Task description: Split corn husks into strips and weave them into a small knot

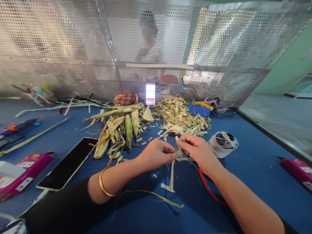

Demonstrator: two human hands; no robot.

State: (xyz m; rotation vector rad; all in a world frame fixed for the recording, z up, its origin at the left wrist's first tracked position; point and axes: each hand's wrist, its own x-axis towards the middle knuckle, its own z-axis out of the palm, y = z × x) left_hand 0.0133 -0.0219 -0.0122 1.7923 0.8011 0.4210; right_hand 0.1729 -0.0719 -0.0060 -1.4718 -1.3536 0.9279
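Both my hands meet over the middle of the blue table. My left hand [159, 153] pinches a pale corn husk strip [178, 154], fingertips closed on it. From the right, my right hand [195, 148] grips the same husk piece, with one end poking up above its fingers. A narrow length of husk hangs down below the fingers, with another small strip [167, 188] at its lower end. Beneath my right hand lies a red-handled tool [209, 188], its other end hidden. A spool of white thread [223, 144] stands just past my right wrist.
Corn husks [117, 128] and a heap of husk shreds [182, 113] lie ahead. A black-screened phone [68, 164] and a magenta power strip [26, 172] are at left, another power strip [298, 170] at right. A perforated metal screen [156, 42] closes the back; a person is behind it.
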